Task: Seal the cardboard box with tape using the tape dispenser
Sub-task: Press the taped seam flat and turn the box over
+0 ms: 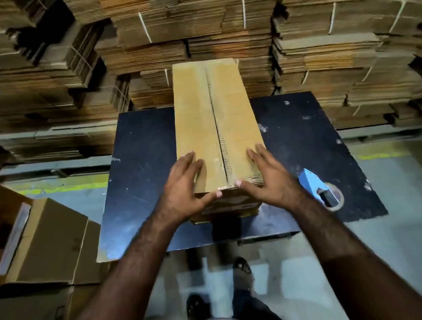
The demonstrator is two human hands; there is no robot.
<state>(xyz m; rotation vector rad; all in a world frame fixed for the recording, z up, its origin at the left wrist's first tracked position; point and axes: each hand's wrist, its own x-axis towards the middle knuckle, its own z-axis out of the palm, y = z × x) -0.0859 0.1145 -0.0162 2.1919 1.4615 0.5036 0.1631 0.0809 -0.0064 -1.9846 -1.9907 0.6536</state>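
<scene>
Hands (184,184) on long cardboard box (214,114)

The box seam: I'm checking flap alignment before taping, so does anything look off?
Yes. On the cardboard box, the centre seam gapes unevenly, widening toward the near end, with no visible tape. Both hands, left and right, press the flaps. The tape dispenser lies unused on the table.

The cardboard box (196,115) is coloured tan-brown. The table (145,170) is finished in dark blue-black, flecked with pale scuffs. The tape dispenser (314,180) is coloured light blue. The floor (399,220) is grey, marked by a yellow line (63,188).
</scene>
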